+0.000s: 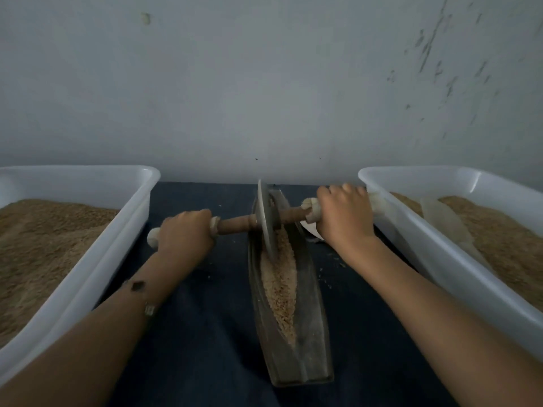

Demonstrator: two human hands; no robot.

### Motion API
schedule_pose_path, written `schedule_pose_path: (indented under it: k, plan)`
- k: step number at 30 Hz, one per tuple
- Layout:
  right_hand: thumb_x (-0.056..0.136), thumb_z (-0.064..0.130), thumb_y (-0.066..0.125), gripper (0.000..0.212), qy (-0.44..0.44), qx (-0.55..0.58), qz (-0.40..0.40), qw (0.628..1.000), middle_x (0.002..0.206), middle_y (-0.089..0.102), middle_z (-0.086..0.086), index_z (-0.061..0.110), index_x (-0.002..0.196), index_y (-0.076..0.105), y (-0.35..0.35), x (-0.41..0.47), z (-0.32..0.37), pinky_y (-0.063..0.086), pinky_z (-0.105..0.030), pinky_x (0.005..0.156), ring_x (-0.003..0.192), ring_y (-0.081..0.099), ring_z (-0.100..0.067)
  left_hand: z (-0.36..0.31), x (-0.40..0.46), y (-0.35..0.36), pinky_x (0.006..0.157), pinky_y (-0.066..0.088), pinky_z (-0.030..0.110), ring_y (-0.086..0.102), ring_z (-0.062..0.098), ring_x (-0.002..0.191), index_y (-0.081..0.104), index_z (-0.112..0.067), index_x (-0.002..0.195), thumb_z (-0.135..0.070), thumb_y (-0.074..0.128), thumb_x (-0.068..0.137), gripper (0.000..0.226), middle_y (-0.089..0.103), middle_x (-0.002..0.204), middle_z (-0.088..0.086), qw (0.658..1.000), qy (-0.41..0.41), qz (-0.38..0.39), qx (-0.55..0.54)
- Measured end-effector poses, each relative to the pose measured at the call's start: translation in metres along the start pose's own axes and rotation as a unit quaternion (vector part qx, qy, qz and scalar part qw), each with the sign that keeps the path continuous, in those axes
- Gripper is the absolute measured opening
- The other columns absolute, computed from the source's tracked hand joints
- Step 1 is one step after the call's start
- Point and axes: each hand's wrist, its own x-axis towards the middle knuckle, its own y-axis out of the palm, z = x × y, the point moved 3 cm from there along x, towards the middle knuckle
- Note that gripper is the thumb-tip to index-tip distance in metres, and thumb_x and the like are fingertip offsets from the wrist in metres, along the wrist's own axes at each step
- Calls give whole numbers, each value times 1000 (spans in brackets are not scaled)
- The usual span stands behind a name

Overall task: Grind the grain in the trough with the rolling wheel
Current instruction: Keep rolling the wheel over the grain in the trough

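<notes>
While a white tub (97,259) of ground meal stands at the left, the left hand (182,233) is clenched round the cloth-wrapped left end of the wooden axle (235,224). The rolling wheel (266,218) is seated in the far half of the trough (311,304), its edge cutting into the grain (279,286). The right hand (342,214) is clenched round the right end, beside another tub (458,274). Uneven pressure would likely tilt the wheel and spill grain onto the dark cloth (205,333)

Both hands, left hand (183,230) and right hand (343,214), grip the axle (235,224). Wheel (266,218) sits in trough (308,304) on grain (279,289). Grain-filled tubs flank it.
</notes>
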Motion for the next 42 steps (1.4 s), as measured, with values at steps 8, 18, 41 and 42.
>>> schedule_pose_path:
  k: [8, 18, 41, 42]
  plan:
    - [57, 20, 83, 33, 5, 73, 32, 997, 67, 56, 3, 20, 78, 57, -37, -93, -17, 34, -31, 57, 59, 49, -19, -21, -83, -57, 58, 31, 31, 44, 18, 52, 41, -21, 64, -21, 81, 53, 42, 47, 57, -4, 981, 153, -101, 57]
    - [46, 16, 85, 40, -15, 93, 11, 995, 54, 43, 6, 21, 63, 49, -33, -98, -20, 27, -27, 51, 48, 41, -18, -21, -87, -59, 51, 31, 30, 39, 18, 44, 41, -20, 58, -15, 83, 45, 45, 45, 49, -3, 980, 164, -100, 47]
    - [48, 12, 86, 40, -32, 61, -21, 997, 70, 59, -2, 15, 77, 60, -49, -92, -13, 40, -36, 59, 64, 55, -26, -13, -98, -58, 53, 32, 28, 40, 13, 49, 35, -27, 61, -23, 76, 59, 41, 37, 53, -12, 990, 120, -74, 22]
    - [44, 12, 86, 42, -38, 62, -20, 997, 64, 54, 0, 17, 72, 56, -55, -100, -16, 35, -34, 56, 58, 51, -24, -13, -107, -66, 49, 33, 28, 39, 15, 44, 37, -25, 59, -18, 78, 50, 43, 38, 50, -10, 985, 141, -94, 10]
